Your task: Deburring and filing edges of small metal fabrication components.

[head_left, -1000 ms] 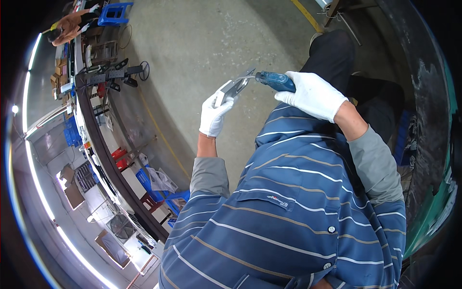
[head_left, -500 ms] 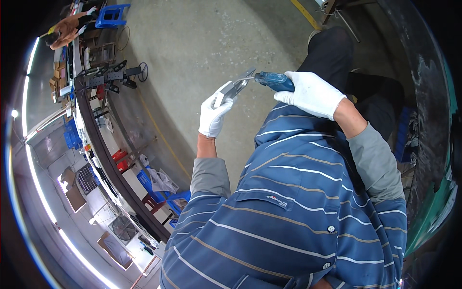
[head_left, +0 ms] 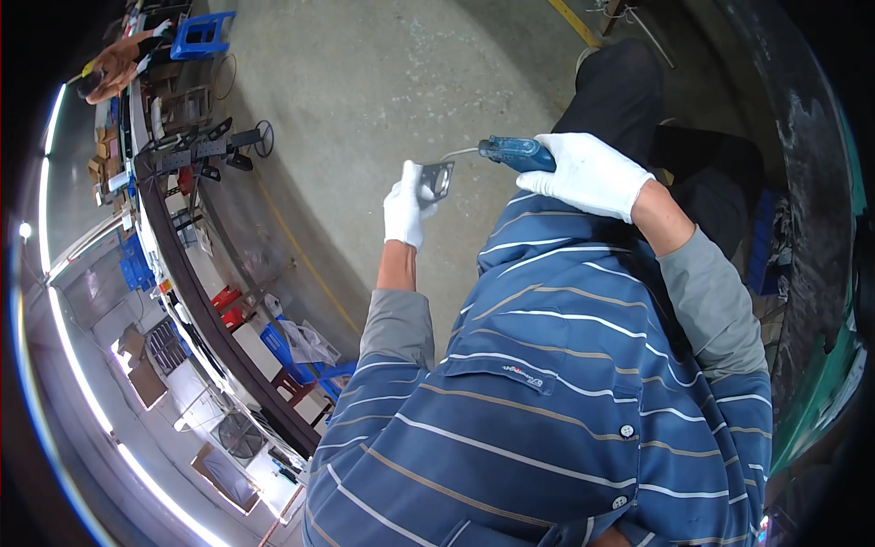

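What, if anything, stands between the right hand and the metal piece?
Only the blue-handled tool that the right hand grips; its thin rod points toward the metal piece. Nothing else visible is between them.

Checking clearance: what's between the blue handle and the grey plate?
In the head view, a thin curved rod runs from the blue handle toward the grey plate; contact is unclear.

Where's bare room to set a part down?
Bare concrete floor stretches beyond the metal plate and blue-handled tool, between the blue stool and the dark-trousered leg. It's crowded at left, where cardboard boxes and dark metal parts cluster.
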Action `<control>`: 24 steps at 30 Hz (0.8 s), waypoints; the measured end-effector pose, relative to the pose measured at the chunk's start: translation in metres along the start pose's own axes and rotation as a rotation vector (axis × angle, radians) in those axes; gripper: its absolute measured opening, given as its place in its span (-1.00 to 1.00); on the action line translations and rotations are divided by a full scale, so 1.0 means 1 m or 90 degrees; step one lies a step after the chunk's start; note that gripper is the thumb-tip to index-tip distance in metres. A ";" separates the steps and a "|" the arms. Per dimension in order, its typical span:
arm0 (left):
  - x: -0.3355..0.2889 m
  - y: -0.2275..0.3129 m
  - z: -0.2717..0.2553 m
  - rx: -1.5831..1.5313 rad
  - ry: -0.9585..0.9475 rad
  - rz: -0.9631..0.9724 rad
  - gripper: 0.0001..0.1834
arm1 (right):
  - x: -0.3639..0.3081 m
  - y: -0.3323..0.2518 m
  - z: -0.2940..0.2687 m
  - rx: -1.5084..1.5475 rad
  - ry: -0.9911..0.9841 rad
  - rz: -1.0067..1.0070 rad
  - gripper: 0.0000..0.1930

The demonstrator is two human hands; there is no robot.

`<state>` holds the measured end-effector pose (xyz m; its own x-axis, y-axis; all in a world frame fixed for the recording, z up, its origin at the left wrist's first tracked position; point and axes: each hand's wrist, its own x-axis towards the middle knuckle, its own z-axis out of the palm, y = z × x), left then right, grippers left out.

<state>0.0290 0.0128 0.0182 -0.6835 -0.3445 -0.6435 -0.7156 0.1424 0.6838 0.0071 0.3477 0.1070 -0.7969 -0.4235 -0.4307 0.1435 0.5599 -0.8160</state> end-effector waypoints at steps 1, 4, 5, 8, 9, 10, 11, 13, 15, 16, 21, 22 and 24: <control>-0.001 0.002 0.001 -0.001 0.000 -0.002 -0.34 | 0.001 0.000 -0.002 0.000 -0.002 0.001 -0.51; -0.007 0.013 -0.002 -0.075 -0.079 0.008 -0.33 | 0.004 -0.001 -0.009 0.001 -0.023 0.027 -0.51; -0.009 0.016 -0.002 -0.100 -0.105 0.011 -0.33 | 0.005 -0.001 -0.010 0.001 -0.031 0.035 -0.51; -0.015 0.020 0.009 -0.098 -0.112 -0.091 -0.36 | 0.003 0.004 -0.006 0.000 -0.006 0.023 -0.51; -0.016 0.020 0.014 -0.095 -0.118 -0.142 -0.37 | 0.002 0.005 -0.005 -0.001 0.008 0.020 -0.51; -0.016 0.020 0.017 -0.092 -0.125 -0.192 -0.38 | 0.001 0.006 -0.004 -0.002 0.024 0.017 -0.51; -0.015 0.019 0.018 -0.091 -0.128 -0.194 -0.38 | 0.001 0.007 -0.005 -0.001 0.025 0.020 -0.51; -0.012 0.014 0.016 -0.140 -0.127 -0.170 -0.44 | -0.001 0.007 -0.008 -0.004 0.000 0.032 -0.50; -0.011 0.007 0.013 -0.191 -0.124 -0.146 -0.50 | -0.002 0.006 -0.010 -0.008 -0.027 0.041 -0.49; -0.010 0.003 0.012 -0.193 -0.123 -0.145 -0.50 | -0.001 0.004 -0.011 -0.009 -0.028 0.039 -0.49; -0.011 -0.019 0.016 -0.211 -0.219 -0.083 -0.57 | -0.007 -0.006 -0.011 -0.039 -0.053 0.053 -0.51; -0.012 -0.021 0.018 -0.193 -0.214 -0.042 -0.58 | -0.008 -0.009 -0.009 -0.053 -0.065 0.049 -0.52; -0.015 -0.025 0.023 -0.158 -0.202 0.040 -0.58 | -0.012 -0.016 -0.005 -0.080 -0.088 0.042 -0.54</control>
<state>0.0537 0.0362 0.0029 -0.7627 -0.0333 -0.6459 -0.6415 -0.0880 0.7621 0.0112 0.3476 0.1267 -0.6983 -0.4722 -0.5380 0.1111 0.6710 -0.7331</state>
